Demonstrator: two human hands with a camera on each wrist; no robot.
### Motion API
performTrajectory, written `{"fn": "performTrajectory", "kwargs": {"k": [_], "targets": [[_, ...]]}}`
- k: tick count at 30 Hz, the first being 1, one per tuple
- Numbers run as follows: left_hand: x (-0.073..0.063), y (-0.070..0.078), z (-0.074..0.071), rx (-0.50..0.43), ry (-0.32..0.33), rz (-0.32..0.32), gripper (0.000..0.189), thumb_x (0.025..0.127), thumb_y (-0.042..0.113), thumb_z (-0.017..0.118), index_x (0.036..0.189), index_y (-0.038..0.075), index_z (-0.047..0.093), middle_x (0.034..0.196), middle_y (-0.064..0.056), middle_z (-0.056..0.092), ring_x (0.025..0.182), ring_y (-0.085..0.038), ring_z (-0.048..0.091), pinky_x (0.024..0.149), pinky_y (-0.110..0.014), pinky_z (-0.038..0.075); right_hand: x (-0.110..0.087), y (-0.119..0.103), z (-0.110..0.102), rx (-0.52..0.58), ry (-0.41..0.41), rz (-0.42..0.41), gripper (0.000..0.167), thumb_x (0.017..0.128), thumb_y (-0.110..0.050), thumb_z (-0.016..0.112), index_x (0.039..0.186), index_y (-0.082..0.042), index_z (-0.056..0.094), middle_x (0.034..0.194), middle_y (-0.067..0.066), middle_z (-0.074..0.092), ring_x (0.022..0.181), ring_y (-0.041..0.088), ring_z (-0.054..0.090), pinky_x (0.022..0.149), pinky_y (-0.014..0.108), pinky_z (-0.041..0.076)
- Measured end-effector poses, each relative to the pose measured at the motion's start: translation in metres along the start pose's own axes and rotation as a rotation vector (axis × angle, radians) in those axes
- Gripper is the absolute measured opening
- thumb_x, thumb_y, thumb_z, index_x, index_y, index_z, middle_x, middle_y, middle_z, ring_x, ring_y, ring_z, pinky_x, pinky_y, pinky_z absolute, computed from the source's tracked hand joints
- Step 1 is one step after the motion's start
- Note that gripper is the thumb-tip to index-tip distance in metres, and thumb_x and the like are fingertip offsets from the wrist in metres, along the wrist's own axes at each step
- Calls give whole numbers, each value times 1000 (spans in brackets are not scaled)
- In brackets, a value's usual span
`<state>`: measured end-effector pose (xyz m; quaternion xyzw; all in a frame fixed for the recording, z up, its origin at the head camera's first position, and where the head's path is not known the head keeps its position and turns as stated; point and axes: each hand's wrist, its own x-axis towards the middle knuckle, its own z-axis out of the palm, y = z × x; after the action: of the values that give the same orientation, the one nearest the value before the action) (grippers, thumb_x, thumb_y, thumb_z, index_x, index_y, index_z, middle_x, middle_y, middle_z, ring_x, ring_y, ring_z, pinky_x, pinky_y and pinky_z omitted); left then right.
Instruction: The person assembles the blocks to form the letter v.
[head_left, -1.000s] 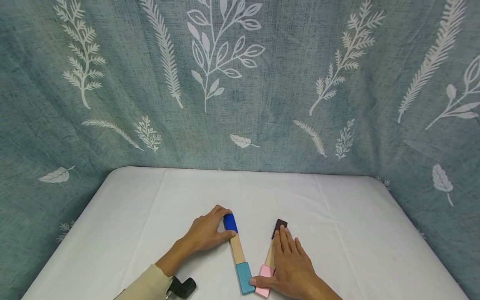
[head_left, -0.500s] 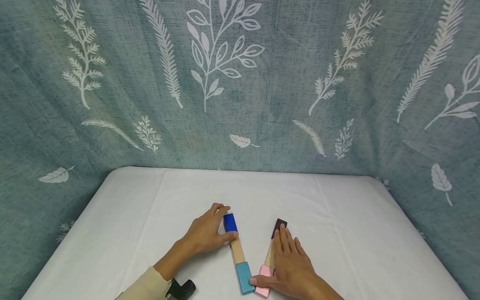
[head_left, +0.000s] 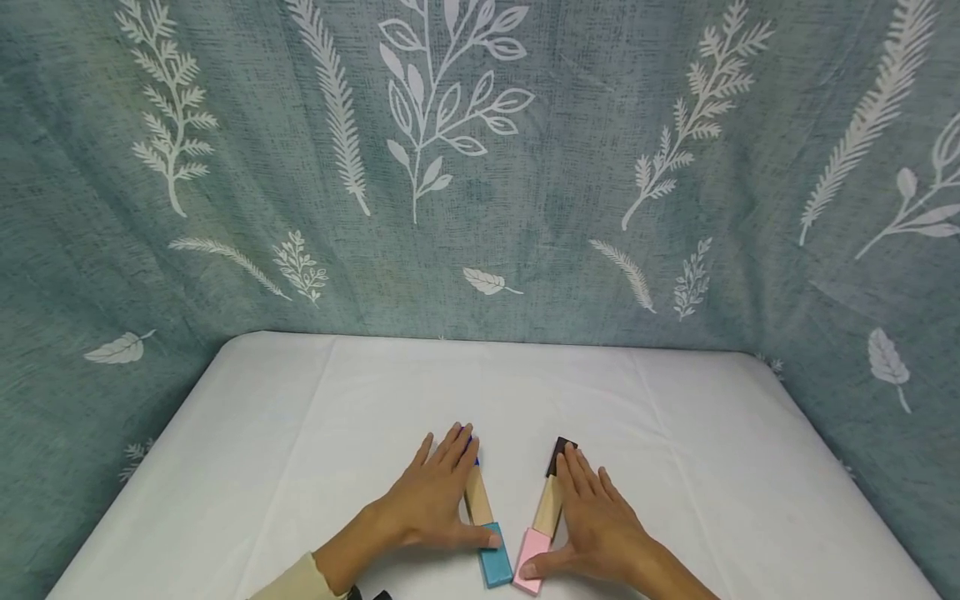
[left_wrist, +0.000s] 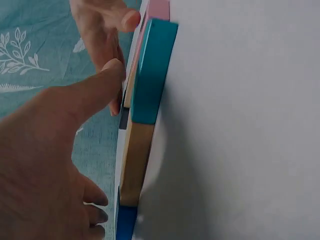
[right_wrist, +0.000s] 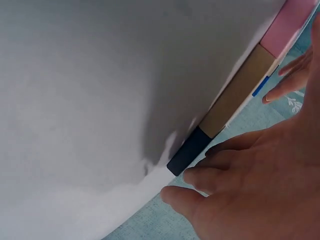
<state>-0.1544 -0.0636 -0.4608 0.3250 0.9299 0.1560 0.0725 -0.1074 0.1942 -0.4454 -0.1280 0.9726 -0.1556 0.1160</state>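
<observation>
Two rows of end-to-end blocks lie on the white cloth, their near ends meeting in a V. The left row has a blue block, a plain wood block and a teal block. My left hand spreads over it with straight fingers, fingertips over the blue block and thumb over the teal one. The right row runs from a black block through a plain wood block to a pink block. My right hand lies straight-fingered along it, fingertips at the black block, thumb on the pink one.
A white cloth covers the table. Behind and beside it hangs a blue-green curtain with white leaf prints. A dark device shows at my left wrist, by the beige sleeve.
My left hand has gone from spanning the blue block between thumb and fingers to lying along the left row. The right hand has shifted slightly right, its thumb now on the pink block.
</observation>
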Motion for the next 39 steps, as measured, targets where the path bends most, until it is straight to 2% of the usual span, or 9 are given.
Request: {"fn": "performTrajectory", "kwargs": {"k": [7,22,39], "targets": [[-4,5,3,21,-34,3,121,80,82,57,158,-3,21,167,-20,11,154,-31,9,120,-56,9,2,0,3,-6,1,-2,150,54,-86,74,157,9,18,165,27,12,152,39,12,118,59,13],[-5,4,10,5,-12,9,121,81,82,57,158,-4,21,167,-20,11,154,-30,9,120,-53,11,2,1,4,-20,10,-11,150,55,-86,73,157,10,18,164,28,12,152,41,12,118,60,13],[-5,4,10,-13,-19,8,121,81,82,56,158,-3,21,167,-19,11,154,-29,9,121,-50,14,1,1,5,-37,19,-18,149,55,-88,70,156,10,20,164,28,14,152,40,14,118,60,15]]}}
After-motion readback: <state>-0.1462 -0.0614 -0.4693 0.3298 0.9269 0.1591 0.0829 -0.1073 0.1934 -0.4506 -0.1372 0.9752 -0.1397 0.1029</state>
